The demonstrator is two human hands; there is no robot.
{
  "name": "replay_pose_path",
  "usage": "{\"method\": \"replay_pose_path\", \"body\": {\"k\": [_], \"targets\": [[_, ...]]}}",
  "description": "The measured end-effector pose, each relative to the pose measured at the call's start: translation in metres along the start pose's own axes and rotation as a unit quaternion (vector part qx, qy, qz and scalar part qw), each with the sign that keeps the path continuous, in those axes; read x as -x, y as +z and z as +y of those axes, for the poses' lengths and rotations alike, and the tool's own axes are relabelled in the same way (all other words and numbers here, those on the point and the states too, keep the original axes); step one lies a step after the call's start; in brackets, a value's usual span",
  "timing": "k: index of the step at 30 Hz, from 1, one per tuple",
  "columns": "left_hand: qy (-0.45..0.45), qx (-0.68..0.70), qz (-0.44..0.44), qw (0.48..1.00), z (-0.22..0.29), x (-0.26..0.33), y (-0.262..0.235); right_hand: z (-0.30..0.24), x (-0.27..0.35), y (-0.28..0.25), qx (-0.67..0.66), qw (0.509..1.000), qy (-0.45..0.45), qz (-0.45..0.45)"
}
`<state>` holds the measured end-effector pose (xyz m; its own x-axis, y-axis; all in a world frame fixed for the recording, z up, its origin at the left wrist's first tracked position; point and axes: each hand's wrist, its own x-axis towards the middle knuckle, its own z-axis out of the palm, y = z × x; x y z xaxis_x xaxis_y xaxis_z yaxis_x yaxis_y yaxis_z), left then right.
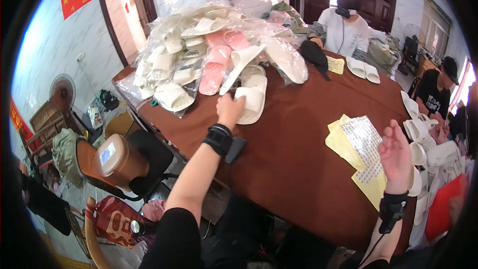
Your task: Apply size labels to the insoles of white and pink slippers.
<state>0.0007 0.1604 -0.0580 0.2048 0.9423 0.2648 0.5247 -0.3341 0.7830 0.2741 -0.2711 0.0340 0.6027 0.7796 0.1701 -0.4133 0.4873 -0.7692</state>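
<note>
My left hand (231, 111) is closed on the near edge of a white slipper (252, 100), just in front of the pile. Another white slipper (242, 67) stands tilted right behind it. The heap of bagged slippers (172, 62), mostly white, covers the far left of the table, with a pink pair (215, 69) among them. Off to the right, my right hand (396, 157) is raised with fingers bent slightly upward and nothing visible in it. Below and left of it lie label sheets (366, 142) on yellow backing (343, 145).
The brown-covered table (289, 169) fills the middle. White slippers (418, 129) line its right edge. A person in white (343, 35) sits across, another in black (435, 92) at right. A chair (149, 162) with a brown bin (119, 162) stands at left.
</note>
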Motion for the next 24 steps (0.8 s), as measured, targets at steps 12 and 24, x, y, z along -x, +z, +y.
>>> {"method": "replay_pose_path", "body": {"k": [12,24], "targets": [[-0.106,0.227,-0.242,0.937,0.037,-0.031,0.019,0.071,0.019,0.029,0.043,0.993,0.086,0.062],[-0.191,0.474,-0.267,0.817,0.049,-0.056,0.043,0.064,0.027,0.037,0.044,0.991,0.118,0.034]]}}
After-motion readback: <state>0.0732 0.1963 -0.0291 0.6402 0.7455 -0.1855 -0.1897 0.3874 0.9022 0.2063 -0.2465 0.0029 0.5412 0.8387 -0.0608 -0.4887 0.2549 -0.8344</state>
